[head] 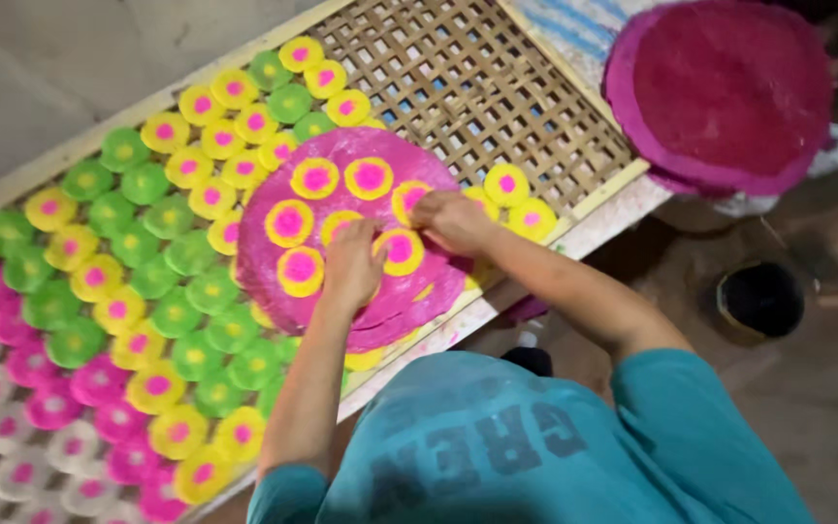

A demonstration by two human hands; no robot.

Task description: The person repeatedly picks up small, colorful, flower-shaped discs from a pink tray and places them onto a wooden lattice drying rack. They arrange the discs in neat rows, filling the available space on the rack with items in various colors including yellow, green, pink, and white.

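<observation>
A large round pink sheet (273,262) lies on a bamboo lattice tray (477,87). Several small yellow discs with pink centres, such as one (314,179), sit on it in a ring. My left hand (351,264) rests flat on the sheet, its fingertips on a yellow disc (338,223) near the middle. The bent fingers of my right hand (453,221) pinch the edge of another yellow disc (407,199) at the sheet's right side. The two hands are almost touching.
Rows of small green (147,182), yellow, pink (99,380) and pale discs cover the tray's left part. A stack of large pink sheets (725,92) sits at the top right. A dark bucket (760,299) stands on the floor at the right.
</observation>
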